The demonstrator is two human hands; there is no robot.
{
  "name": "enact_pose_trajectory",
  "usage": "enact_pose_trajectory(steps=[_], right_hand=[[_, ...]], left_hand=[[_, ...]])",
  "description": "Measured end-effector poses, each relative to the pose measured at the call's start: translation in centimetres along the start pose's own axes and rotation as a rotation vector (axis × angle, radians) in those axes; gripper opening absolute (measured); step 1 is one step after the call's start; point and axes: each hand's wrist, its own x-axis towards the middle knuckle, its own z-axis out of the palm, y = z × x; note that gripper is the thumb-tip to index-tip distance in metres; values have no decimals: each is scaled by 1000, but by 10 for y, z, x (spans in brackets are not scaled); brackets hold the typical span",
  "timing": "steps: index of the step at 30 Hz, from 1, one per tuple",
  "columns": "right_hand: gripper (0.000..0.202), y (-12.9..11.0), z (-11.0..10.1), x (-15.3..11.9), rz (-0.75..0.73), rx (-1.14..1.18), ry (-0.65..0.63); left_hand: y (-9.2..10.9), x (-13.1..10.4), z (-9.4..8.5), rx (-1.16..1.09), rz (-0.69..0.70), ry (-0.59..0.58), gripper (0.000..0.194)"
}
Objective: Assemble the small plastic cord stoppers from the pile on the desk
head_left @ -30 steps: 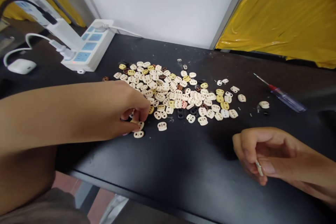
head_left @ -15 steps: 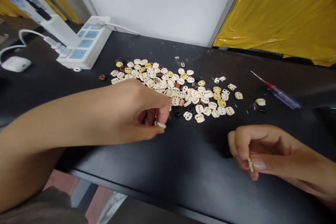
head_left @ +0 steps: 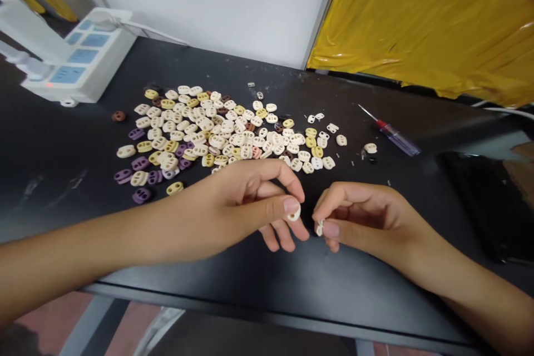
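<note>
My left hand pinches a cream two-hole cord lock between thumb and forefinger, its other fingers loosely spread behind. Close on its right, my right hand holds a small whitish piece at the tips of thumb and forefinger; its exact kind is too small to tell. The two pieces are a short gap apart above the black table. Behind the hands lies a wide pile of cord locks, mostly cream, with yellow, brown and purple ones among them. My left hand hides part of the pile's near edge.
A screwdriver with a clear purple handle lies at the back right. Loose small parts are scattered near it. A dark phone-like slab rests at the right. At the back left stands a white power strip with plugs in it.
My left hand has lifted away from the pile and moved right with its cord lock. The right hand has come left, so the hands are now close together. The view has shifted right.
</note>
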Motion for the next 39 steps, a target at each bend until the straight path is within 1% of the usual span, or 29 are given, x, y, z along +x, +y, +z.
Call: enact_pose_trajectory(steps=[2,5,10,14,19,25,28,33,36,38,39], right_hand=[[17,0,5,-1,-29,7,5],[13,0,8,-1,-51,60,-12],[24,-3,9,2,-19,71,-23],[26,-5,10,2,-13,57,-19],[28,-3,9,0,5,77,-22],[34,-2,12,-1,3,143,4],[38,-2,14,-1,13,161,5],[43,-1,17,3,38,144,-31],[41,-5,11,5,15,77,-56],[37,-12,-2,3,-29,-63,-21],[35,-17,-12,0,-52,-177,21]], left_hand=[[-6,3,5,-20,7,9,11],[-12,5,9,-61,17,-16,11],[-16,6,8,-102,-10,-32,14],[-15,6,7,-98,-13,-48,18],[-17,5,7,-55,-20,-75,16],[-20,5,9,-36,20,-60,21],[-21,3,11,-21,10,-54,22],[-20,3,10,-57,-6,-69,23],[-15,1,9,-75,-24,-83,19],[-8,-4,6,23,-29,-48,13],[-4,-7,4,114,-17,-12,12]])
